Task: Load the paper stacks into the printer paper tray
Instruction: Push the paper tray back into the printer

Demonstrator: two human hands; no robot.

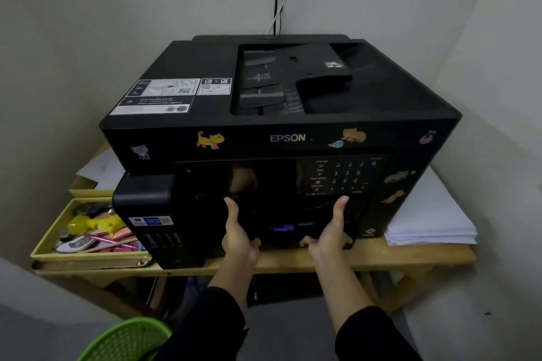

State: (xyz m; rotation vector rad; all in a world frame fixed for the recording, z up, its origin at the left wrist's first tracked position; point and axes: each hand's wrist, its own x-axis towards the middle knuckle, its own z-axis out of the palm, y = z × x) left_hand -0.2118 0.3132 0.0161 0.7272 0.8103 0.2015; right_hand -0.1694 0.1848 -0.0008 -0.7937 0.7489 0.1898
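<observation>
A person is standing in front of a big black printer (281, 114) that is sitting on a wooden table (410, 258) in the corner. Both arms are reaching out to the low front of the printer. The left hand (239, 236) is pressing flat against the front, with its thumb pointing up and its other fingers curling under the bottom edge. The right hand (333, 236) is doing the same thing a little way to the right. Both hands are partly open and are holding onto the front of the paper tray (286, 228), which looks shut inside the printer. It is dark down there, so I cannot tell just how tight the grip is. The paper stack (431, 223) is lying on the table just beside the printer, on its right side, and nobody is touching it. So I think the person is only starting: they are getting ready to open the tray. Next, I think both hands need to pull the tray straight out toward the person, evenly, so it is not sticking. Then one hand can be reaching over for the paper. A yellow box of pens (88, 231) is sitting on the left and is not in the way.
</observation>
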